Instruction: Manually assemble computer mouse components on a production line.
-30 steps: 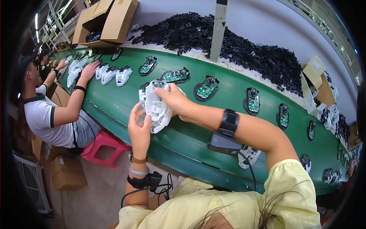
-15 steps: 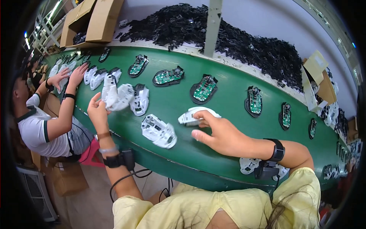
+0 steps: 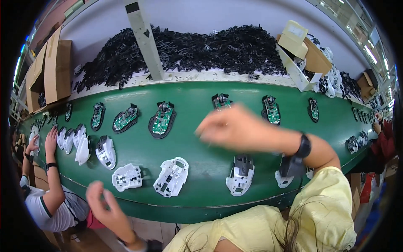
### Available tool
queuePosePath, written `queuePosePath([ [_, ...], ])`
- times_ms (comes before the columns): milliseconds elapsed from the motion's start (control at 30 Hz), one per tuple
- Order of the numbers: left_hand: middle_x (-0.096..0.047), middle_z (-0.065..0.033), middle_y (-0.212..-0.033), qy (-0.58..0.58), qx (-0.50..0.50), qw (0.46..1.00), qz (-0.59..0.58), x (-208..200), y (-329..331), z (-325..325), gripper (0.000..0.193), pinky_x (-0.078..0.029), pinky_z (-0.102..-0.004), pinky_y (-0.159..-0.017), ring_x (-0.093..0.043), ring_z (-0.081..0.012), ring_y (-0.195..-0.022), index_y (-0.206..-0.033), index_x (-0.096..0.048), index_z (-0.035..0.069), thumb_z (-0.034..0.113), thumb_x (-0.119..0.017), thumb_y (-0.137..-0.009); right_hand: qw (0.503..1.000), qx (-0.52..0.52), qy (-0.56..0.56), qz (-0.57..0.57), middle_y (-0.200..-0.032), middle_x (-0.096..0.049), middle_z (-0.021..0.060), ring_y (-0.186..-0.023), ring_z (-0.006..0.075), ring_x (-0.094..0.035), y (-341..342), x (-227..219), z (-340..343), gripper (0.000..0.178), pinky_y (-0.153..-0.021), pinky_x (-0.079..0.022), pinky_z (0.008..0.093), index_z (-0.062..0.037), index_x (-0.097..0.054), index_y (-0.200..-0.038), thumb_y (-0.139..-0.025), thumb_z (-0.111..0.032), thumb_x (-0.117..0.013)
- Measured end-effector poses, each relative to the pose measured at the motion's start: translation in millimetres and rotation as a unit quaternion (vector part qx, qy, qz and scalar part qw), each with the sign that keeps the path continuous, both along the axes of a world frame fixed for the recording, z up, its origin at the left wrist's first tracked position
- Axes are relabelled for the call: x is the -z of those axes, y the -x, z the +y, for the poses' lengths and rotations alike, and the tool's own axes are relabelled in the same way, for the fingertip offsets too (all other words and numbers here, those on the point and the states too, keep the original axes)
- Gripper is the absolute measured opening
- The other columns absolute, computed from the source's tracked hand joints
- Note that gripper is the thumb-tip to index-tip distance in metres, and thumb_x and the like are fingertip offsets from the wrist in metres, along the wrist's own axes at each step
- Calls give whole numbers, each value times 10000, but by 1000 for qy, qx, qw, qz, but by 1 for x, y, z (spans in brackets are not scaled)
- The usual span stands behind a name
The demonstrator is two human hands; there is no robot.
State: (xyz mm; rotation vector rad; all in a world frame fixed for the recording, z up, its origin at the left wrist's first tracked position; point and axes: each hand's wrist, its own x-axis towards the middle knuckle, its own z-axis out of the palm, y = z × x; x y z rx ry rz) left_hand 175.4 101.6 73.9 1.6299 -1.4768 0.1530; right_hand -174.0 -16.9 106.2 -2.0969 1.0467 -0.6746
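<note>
My right hand (image 3: 228, 126) hovers blurred above the green conveyor belt (image 3: 197, 147), holding nothing, fingers loosely curled. My left hand (image 3: 103, 206) hangs below the belt's near edge with fingers spread and empty. Nearest to it lie two white plastic mouse shells (image 3: 171, 176) (image 3: 126, 176) on the belt. A white shell with a black top piece (image 3: 240, 174) lies under my right forearm. Black mouse bases with green circuit boards (image 3: 162, 118) lie in a row along the belt's far side.
A co-worker at the left reaches a hand (image 3: 52, 138) onto several white shells (image 3: 82, 145). A heap of black plastic parts (image 3: 201, 46) fills the shelf behind the belt, with a white post (image 3: 145, 40) and cardboard boxes (image 3: 54, 69) (image 3: 300, 44). Another person's sleeve (image 3: 384, 138) shows at far right.
My right hand has let go of the white shell and lifted off the belt. My left hand has dropped below the belt's near edge. The view has swung to the right.
</note>
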Motion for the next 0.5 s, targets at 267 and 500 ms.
queuePosePath([
  [267,-572,-129,-960,-240,140,959,-59,28,97,-14,634,-435,-395,-783,-528,-316,-896,-1250,-487,19,174,-764,-701,897,213,231,311,-882,-580,144,-875,353,-587,191,85,-130,200,-763,-480,430,-44,-583,-907,-728,43,-567],
  [500,-645,-77,-803,-295,196,909,219,47,68,-54,291,-474,-258,-636,-596,-145,-690,-959,-625,-46,51,-734,-707,872,145,236,403,-968,-528,208,-848,382,-606,170,84,-141,201,-732,-516,436,2,-557,-906,-719,76,-555],
])
